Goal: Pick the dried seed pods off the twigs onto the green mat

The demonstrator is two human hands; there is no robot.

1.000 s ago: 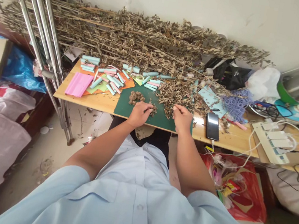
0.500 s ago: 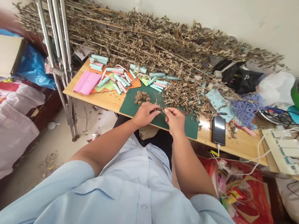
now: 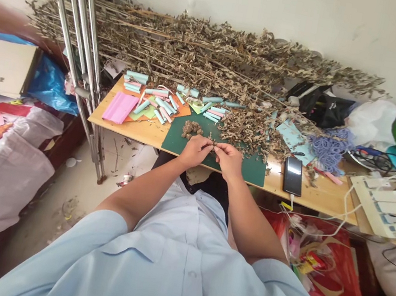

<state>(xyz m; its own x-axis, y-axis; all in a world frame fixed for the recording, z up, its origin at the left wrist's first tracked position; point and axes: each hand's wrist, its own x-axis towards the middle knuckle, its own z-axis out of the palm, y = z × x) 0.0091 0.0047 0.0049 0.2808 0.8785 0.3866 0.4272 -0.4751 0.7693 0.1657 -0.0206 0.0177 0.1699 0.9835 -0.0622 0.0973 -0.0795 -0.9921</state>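
Observation:
Over the front of a green cutting mat [image 3: 178, 147], my left hand [image 3: 196, 151] and my right hand [image 3: 228, 160] meet with fingertips nearly touching. Both are closed in a pinch on a small bit of dried leaf [image 3: 214, 145], mostly hidden by the fingers. Just behind my left hand lie several brown balls of crumpled dried leaf [image 3: 192, 128] in a curved cluster. A heap of loose dried leaves [image 3: 245, 128] spreads over the mat's back right, beyond my right hand.
Long dried plant stalks [image 3: 185, 46] line the wall. Rolled paper tubes [image 3: 163, 106] and pink paper [image 3: 118, 107] lie left. To the right are a phone [image 3: 293, 175], purple cord [image 3: 331, 148] and a power strip [image 3: 378, 202]. Metal crutches [image 3: 84, 56] lean at the table's left end.
My right hand has come closer to my left, so the fingertips nearly meet. The whole view has shifted slightly, with the table appearing a little further right.

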